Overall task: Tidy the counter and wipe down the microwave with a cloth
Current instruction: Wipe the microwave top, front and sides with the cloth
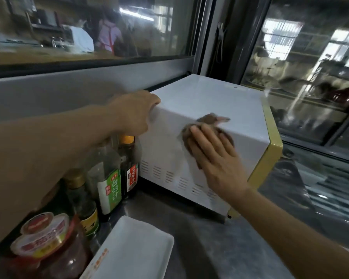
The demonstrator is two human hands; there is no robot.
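Nearest the viewer, a white rectangular plastic tray (137, 246) is lying on the grey steel tabletop (220, 238), in front of the microwave. Beside the tray, a red-lidded jar of chilli paste (46, 244) is standing, with three sauce bottles behind it; the green-labelled bottle (109, 184) and a dark red-labelled bottle (130, 168) are standing just beside the microwave's vented side.

The wiping step appears to be in hand. The right hand (216, 158) is pressing a brown crumpled cloth (208, 125) against the upper side of the white boxy microwave with a yellow front trim (210, 93), its fingers (201, 137) lying straight and spread. The left hand (135, 111) is curling its fingers over the microwave's rear top corner, seemingly steadying it.

The next move probably calls for sweeping down towards the vents; the close bottles could be crowding that rear stretch. Beyond the microwave, dark glass windows (302, 57) are reflecting the room.
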